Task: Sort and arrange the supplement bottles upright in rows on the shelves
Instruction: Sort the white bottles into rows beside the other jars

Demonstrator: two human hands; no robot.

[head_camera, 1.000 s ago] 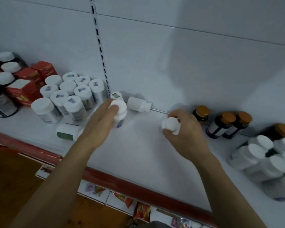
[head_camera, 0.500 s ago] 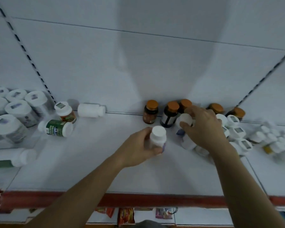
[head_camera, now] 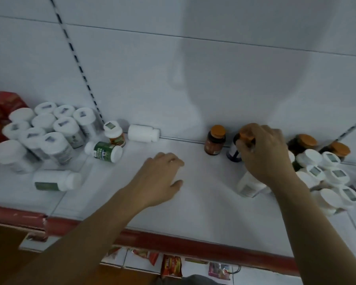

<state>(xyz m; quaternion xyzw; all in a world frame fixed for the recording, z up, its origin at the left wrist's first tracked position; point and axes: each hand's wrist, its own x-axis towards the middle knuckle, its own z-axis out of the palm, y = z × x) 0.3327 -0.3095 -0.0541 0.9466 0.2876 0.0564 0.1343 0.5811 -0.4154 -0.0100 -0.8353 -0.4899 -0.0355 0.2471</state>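
So the right hand [head_camera: 263, 155] grips the dark bottle [head_camera: 233, 154] by its orange cap; the left hand [head_camera: 160, 177] rests loose and empty on the shelf [head_camera: 193, 206]. Next, probably snug it beside the amber bottle [head_camera: 215, 141].

The shelf [head_camera: 193, 202] was white, its front lip [head_camera: 173, 242] red. The clustered bottles [head_camera: 66, 130] were white, their white caps marked with grey squares; one lying bottle [head_camera: 104, 151] had a green label. The amber bottle [head_camera: 215, 140] and dark bottle [head_camera: 234, 156] had orange caps. The cartons [head_camera: 2, 105] were red.
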